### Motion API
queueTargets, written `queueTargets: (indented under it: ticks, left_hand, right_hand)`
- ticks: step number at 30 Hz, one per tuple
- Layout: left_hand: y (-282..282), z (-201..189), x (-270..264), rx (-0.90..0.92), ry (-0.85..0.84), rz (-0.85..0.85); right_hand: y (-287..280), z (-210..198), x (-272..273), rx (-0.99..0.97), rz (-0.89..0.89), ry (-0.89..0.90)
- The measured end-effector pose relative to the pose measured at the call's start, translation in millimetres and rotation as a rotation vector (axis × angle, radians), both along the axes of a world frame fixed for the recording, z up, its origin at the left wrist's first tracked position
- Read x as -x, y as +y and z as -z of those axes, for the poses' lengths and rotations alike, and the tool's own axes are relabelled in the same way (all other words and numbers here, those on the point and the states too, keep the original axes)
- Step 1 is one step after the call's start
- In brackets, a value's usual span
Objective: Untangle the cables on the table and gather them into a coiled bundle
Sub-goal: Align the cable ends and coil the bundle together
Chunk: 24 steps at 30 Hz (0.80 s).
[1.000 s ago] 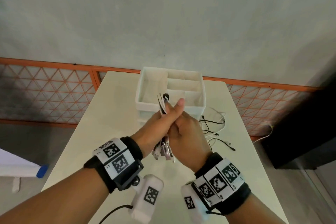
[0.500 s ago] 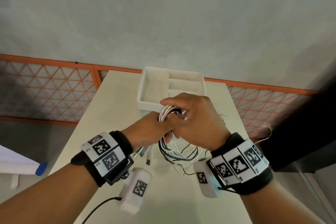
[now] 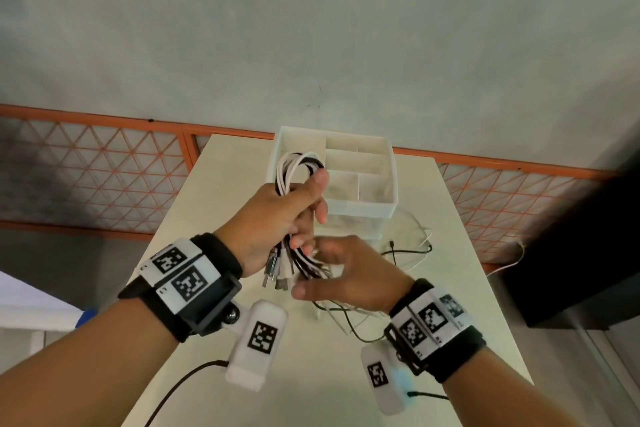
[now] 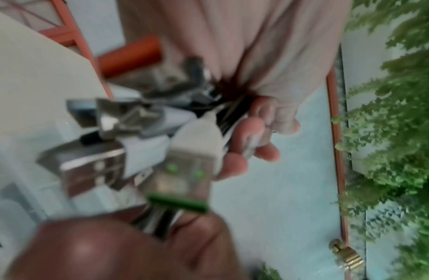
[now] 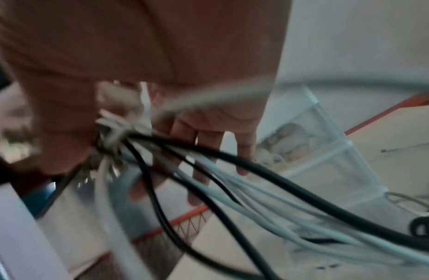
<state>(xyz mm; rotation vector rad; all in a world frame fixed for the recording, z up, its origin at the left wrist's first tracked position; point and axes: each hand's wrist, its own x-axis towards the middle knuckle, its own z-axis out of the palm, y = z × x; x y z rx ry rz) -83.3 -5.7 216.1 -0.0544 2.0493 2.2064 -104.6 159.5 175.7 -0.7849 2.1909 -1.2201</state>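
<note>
- Wrists nearest the head camera wear black bands with white coded tags.
- Beyond them, my right hand (image 3: 349,274) is loosely cupped, fingers half curled around black and white strands trailing down to the cream table (image 3: 214,191); I cannot tell whether it actually grips them.
- Just above, my left hand (image 3: 277,218) is closed tight around the coiled cable bundle (image 3: 298,166), metal USB plugs (image 3: 277,270) hanging below the fist.
- Loose cables (image 3: 408,250) lie on the table to the right.
- Farthest, a white divided tray (image 3: 360,180) sits behind the bundle.

Two hands (image 3: 277,218), one divided tray (image 3: 360,163)
</note>
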Motion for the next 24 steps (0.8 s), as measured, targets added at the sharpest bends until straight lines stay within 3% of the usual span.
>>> queueTargets:
  ticks: [6,9,12,19,24]
  left_hand:
    - [-5,-8,-2,-0.122,-0.103,0.136]
    - [-6,-1,-3,-0.096,-0.186,0.079]
    - [-2,10,-6,0.030,-0.250,0.039]
    - [12,39,-5,0.450,-0.230,0.070]
    - [16,50,-1,0.489,-0.271,-0.006]
  right_hand:
    - [5,22,11,-0.329,0.196,0.084]
    - [15,22,25,-0.412,0.329,0.288]
    - [19,16,35,-0.413,0.414,0.440]
    - [10,-15,25,-0.441,0.465,0.420]
    - [6,-18,26,-0.432,0.450,0.400]
